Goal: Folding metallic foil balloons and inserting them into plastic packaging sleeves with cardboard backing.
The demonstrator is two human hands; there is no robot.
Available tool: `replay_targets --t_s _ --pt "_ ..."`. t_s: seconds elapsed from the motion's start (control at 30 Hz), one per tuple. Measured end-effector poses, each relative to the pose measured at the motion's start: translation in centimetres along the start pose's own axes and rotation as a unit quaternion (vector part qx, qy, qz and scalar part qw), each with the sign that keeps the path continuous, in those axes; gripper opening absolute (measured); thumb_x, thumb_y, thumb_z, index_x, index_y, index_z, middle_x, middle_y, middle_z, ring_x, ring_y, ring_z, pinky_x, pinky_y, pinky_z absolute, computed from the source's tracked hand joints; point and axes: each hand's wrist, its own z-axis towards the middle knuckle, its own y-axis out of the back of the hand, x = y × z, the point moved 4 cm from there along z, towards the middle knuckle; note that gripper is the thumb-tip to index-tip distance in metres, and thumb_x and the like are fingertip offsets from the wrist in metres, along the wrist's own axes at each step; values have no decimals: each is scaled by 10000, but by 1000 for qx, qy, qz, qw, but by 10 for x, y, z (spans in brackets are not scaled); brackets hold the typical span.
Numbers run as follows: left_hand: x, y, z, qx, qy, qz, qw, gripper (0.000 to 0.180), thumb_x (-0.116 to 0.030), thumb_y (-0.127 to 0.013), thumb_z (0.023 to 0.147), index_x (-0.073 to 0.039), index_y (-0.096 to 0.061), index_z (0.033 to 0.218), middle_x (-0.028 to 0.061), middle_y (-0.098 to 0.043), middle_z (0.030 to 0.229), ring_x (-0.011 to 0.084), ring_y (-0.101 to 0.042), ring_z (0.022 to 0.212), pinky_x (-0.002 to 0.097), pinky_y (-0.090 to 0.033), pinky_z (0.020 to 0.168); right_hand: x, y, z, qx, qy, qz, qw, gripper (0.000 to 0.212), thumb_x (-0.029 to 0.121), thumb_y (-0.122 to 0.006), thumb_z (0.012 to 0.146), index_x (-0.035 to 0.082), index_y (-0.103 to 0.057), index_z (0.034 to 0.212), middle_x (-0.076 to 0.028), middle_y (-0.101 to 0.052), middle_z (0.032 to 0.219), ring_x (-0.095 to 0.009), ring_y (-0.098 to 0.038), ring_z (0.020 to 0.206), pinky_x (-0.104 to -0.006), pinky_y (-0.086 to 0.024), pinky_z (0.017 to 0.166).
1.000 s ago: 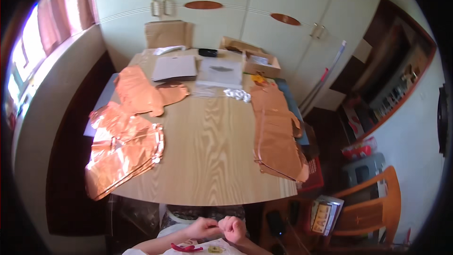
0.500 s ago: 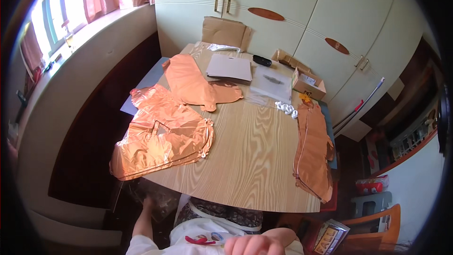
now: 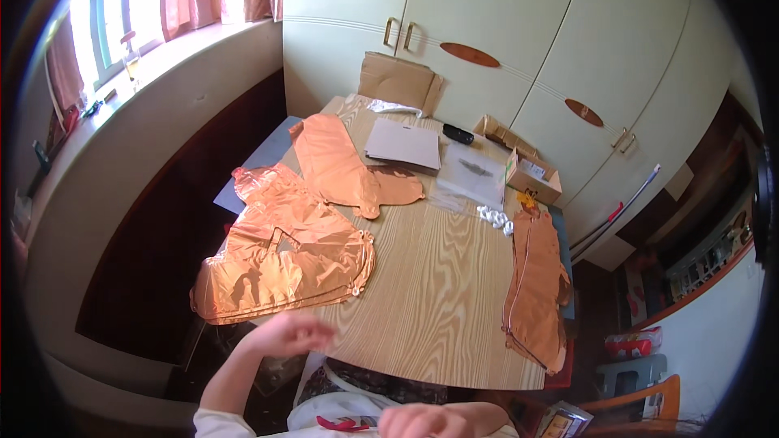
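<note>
The fingers [image 3: 323, 338] of the left hand [image 3: 294, 332] are loosely bent and blurred by motion; I see nothing grasped, and read them as released. Those of the right hand [image 3: 422, 420], low before the body, are curled, and I cannot tell from my remote station whether they enclose anything. Just beyond the left hand, the shiny copper foil piece [image 3: 243, 284] lies flat on the wood-grained surface [image 3: 430, 316]; contact is not resolvable. Its left end projects past the edge, so the left forearm [image 3: 231, 381], sweeping outward, could drag it down; a hard pinch might crease or tear the film. Farther back it meets a matt copper piece [image 3: 329, 158], and I judge that one tug could shift both. At right, a folded copper piece [image 3: 535, 292] appears to overhang; a knock could dislodge it.
</note>
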Motion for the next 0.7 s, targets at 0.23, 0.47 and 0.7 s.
replay_targets --t_s 0.23,0.47,0.7 --pt "82 33 76 -217 47 359 907 536 -348 -588 911 -32 -512 1337 196 -460 1438 358 -367 1390 498 -283 1137 -136 146 -51 -52 -311 -675 667 477 327 -572 941 54 -550 1332 -105 -559 1350 -310 -475 1291 -504 -361 1057" --pt "80 29 78 -172 50 287 941 765 -536 -612 830 -28 -478 1385 206 -385 1506 360 -275 1447 501 -167 1192 -185 173 -79 37 -427 -689 585 562 445 -476 968 94 -493 1407 -54 -428 1503 -304 -293 1435 -581 -178 1160" --pt "84 39 69 -213 9 188 959 443 -198 -697 773 -26 -567 1160 192 -566 1306 364 -505 1261 474 -357 1089 -191 175 -73 53 -467 -664 581 528 419 -410 1001 182 -419 1472 -46 -324 1566 -234 -265 1458 -629 -112 1166"
